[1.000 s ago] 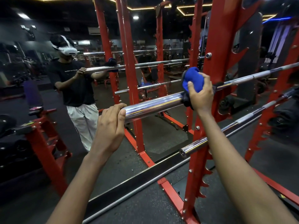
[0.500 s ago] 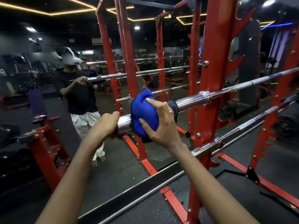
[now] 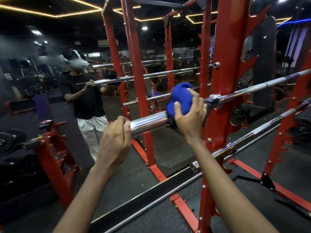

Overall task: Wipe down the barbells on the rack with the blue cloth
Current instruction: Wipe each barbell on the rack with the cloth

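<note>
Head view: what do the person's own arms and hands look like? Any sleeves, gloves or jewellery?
The left hand and right hand wear no gloves or watch. The left forearm and right forearm are bare, no sleeve in frame. The mirror reflection shows a black short-sleeved T-shirt.

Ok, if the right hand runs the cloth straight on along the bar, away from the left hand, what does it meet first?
Probably the barbell's collar, close beyond the blue cloth the right hand grips; the red upright stands just past it, though depth is unclear.
</note>
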Available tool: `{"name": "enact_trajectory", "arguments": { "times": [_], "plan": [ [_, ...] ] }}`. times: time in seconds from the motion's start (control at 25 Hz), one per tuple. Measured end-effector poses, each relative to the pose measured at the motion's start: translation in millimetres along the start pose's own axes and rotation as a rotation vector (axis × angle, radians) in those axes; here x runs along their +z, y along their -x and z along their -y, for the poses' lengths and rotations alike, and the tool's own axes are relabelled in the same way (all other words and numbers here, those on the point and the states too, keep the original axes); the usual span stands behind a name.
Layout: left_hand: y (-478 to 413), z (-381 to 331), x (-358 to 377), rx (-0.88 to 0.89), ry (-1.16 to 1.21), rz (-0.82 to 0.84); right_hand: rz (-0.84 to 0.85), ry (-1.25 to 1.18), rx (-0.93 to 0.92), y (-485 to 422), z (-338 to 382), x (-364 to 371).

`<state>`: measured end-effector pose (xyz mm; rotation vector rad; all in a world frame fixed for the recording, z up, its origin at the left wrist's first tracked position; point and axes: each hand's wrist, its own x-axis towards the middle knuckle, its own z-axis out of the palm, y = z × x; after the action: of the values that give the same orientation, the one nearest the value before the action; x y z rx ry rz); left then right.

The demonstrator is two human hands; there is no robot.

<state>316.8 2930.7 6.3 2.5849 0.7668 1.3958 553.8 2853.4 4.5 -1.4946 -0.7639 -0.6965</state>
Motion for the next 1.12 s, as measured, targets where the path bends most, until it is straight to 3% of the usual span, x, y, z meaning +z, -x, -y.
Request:
{"name": "enact_trajectory", "arguments": {
  "times": [0.12, 0.24, 0.32, 0.44, 0.6, 0.8, 1.0, 1.12],
  "plan": [
    [-13, -9, -3, -0.241, -0.005, 0.082, 0.149, -0.083, -0.192, 55, 42, 9],
    [-29, -6, -8, -0.446, 0.041, 0.224, 0.194, -0.117, -0.352, 57, 34, 7],
    [-32, -6, -13, -0.437, 0.055, 0.265, 0.082, -0.081, -0.264, 22, 1, 2],
    [-19, -8, -12, -0.354, 0.156, 0.254, -0.089, -0.084, 0.022, -30, -50, -14],
    [-8, 1, -8, -0.202, 0.286, 0.190, -0.123, -0.130, 0.149, -27, -43, -12],
    [-9, 0, -6, -0.203, 0.245, 0.197, 0.167, -0.085, -0.125, 60, 32, 3],
    [-8, 17, -1, -0.259, 0.600, 0.211, 0.303, -0.042, -0.272, 71, 55, -5],
    [-5, 13, -1, -0.257, 0.681, 0.190, 0.368, -0.038, -0.356, 74, 68, -4]
  ]
}}
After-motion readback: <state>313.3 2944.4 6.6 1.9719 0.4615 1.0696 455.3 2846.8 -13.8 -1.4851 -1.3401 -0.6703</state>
